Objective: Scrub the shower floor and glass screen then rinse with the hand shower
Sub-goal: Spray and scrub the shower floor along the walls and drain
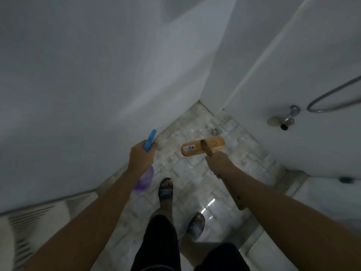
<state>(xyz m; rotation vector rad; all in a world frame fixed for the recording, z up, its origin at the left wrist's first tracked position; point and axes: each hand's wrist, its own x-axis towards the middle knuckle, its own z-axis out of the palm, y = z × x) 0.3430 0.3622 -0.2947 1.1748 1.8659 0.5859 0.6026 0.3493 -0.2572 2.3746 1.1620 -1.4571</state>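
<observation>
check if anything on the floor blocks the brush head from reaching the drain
Nothing visible does. The wooden brush head, held by its long handle in the right hand, rests on the pale mosaic tile floor just short of the round metal drain, with only bare wet tile between them.

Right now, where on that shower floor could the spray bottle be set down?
Bare tile lies between the left hand with the spray bottle and the brush head, and right of the brush toward the tap wall. It is crowded near the drain and around the sandalled feet.
</observation>
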